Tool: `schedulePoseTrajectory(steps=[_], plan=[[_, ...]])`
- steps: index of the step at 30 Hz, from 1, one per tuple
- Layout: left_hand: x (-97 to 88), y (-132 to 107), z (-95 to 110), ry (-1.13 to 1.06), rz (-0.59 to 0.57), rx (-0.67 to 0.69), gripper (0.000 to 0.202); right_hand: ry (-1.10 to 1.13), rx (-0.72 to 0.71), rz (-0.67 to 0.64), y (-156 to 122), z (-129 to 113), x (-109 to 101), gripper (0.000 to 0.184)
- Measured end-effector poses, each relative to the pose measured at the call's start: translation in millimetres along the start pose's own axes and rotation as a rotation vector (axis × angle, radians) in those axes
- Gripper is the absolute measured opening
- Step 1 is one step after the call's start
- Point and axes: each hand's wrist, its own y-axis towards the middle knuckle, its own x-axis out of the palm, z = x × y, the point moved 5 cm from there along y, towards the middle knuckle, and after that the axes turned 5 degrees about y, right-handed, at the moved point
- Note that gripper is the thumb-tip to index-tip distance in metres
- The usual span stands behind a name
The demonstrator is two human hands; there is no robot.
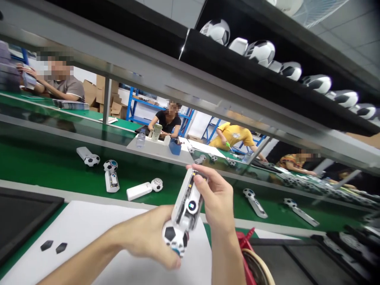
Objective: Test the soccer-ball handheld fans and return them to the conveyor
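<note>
The left hand [148, 237] is nearest, its fingers closed round the football-patterned head [173, 237] of a white handheld unit [186, 206]. The right hand [218, 202] pinches the upper body, with the thumb on the top end. The unit is held tilted between both hands, top toward 1 o'clock, above a white sheet [89, 229]. A small lit panel on its body is too blurred to read. Two black chips [54, 246] lie at 9 o'clock and a red tool [246, 239] at 4 o'clock. Similar units [111, 178] lie on the green belt [44, 166] at 11 o'clock. A seated co-worker [166, 122] is at 12 o'clock.
</note>
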Motion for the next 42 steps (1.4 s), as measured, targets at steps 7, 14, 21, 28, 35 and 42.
schedulePoseTrajectory(steps=[7,14,21,28,35,42], plan=[[-3.6,2,0,0.078,-0.026,0.029,0.048,-0.024,0.045,-0.226,-5,-4,14,0.029],[-1.7,1,1,0.089,0.019,0.077,0.045,0.182,0.048,-0.358,-13,-16,13,0.042],[-3.0,-3,2,0.139,0.039,0.078,0.052,0.203,0.130,-0.351,-14,-14,15,0.040],[-3.0,-3,6,0.126,0.094,0.016,0.049,0.160,0.163,-0.341,-15,-15,14,0.039],[-10.0,-7,5,0.180,0.149,-0.028,0.042,0.073,0.144,-0.319,-10,-7,15,0.036],[-11.4,-7,7,-0.334,0.041,0.120,0.053,0.239,0.321,-0.411,-5,20,24,0.043]])
